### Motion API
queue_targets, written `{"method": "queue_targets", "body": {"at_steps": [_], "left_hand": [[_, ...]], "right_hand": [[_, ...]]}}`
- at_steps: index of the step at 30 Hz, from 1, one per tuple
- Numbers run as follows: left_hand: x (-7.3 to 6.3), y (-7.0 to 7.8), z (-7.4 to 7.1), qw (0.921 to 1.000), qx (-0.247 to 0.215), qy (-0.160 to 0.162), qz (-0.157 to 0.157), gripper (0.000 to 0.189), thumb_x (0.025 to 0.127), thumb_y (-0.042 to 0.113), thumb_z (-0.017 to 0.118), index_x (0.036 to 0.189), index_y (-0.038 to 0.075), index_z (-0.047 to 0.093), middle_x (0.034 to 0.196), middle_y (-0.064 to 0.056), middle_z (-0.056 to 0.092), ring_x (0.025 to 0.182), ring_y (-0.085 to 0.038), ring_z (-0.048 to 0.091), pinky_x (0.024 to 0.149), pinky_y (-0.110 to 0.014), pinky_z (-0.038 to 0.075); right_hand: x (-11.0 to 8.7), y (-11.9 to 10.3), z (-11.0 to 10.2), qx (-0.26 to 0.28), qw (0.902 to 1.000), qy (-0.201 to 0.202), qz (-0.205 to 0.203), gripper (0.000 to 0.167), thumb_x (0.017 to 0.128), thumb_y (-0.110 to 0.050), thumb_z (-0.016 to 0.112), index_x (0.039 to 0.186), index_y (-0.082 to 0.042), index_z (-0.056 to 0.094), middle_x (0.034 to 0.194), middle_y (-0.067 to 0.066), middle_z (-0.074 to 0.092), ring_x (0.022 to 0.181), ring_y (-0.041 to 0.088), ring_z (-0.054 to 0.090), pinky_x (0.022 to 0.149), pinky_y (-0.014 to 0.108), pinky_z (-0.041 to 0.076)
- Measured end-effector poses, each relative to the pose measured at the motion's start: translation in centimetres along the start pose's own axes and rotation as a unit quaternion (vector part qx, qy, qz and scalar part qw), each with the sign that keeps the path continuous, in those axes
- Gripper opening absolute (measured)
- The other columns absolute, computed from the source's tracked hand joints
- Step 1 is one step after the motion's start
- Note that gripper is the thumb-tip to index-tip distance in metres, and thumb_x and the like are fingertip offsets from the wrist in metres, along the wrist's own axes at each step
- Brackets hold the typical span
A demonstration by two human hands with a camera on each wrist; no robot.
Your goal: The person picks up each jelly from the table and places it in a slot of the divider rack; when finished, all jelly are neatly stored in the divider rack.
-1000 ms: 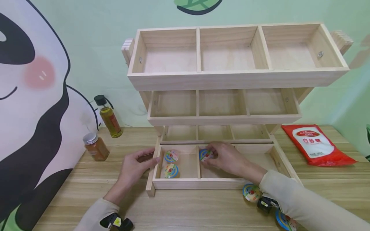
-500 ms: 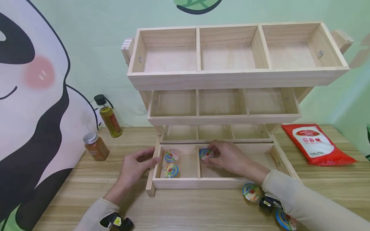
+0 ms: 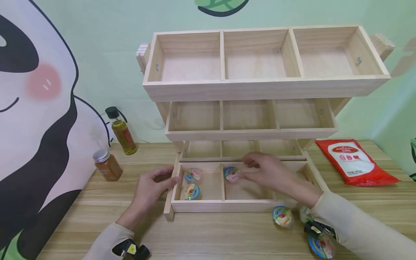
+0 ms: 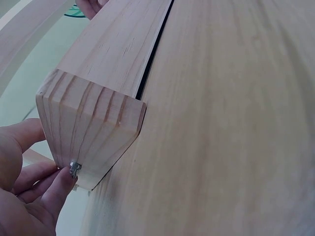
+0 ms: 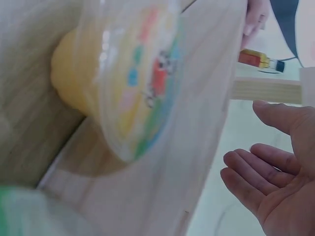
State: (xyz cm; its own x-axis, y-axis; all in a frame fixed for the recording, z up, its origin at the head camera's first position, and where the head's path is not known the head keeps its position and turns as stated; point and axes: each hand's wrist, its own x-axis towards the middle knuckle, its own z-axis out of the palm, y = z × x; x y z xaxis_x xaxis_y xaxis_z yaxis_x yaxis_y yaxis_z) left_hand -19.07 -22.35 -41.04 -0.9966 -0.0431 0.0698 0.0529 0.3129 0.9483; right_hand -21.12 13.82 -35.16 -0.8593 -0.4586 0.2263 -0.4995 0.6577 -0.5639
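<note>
In the head view, my left hand [image 3: 155,184] holds the left side of a tiered wooden rack [image 3: 224,206] at its lowest tray. The left wrist view shows the thumb beside a metal screw [image 4: 75,169], with the other fingers behind the wood. My right hand [image 3: 271,177] hovers over the lowest tray, fingers loosely spread and holding nothing. Just left of its fingertips, a jelly cup [image 3: 231,174] with a blue-edged lid sits against a divider. Two more, an upper jelly cup [image 3: 193,175] and a lower jelly cup [image 3: 192,191], lie in the left compartment.
On the table before the tray lie a yellow jelly cup [image 3: 282,216], another jelly cup [image 3: 321,247] and a partly hidden one [image 3: 305,214] by the right wrist. A spice jar [image 3: 108,166] and oil bottle [image 3: 123,133] stand left; a red bag [image 3: 354,162] lies right.
My right hand has let go of the jelly cup in the tray and drawn back to the right, its fingers opening. The left hand keeps its place.
</note>
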Motion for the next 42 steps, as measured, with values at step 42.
{"method": "queue_targets", "body": {"at_steps": [42], "left_hand": [[-0.2,0.1,-0.1,0.9999,0.015,-0.005,-0.006,0.052,0.093,0.019,0.085,0.138,-0.001,0.069,0.136,-0.019,0.069,0.128,-0.031,0.064,0.087,-0.016,0.053]], "right_hand": [[-11.9,3.0,-3.0,-0.023,0.9858,0.029,-0.164,0.039,0.079,-0.011,0.095,0.111,-0.023,0.075,0.104,-0.014,0.074,0.09,0.007,0.07,0.075,0.025,0.059]]}}
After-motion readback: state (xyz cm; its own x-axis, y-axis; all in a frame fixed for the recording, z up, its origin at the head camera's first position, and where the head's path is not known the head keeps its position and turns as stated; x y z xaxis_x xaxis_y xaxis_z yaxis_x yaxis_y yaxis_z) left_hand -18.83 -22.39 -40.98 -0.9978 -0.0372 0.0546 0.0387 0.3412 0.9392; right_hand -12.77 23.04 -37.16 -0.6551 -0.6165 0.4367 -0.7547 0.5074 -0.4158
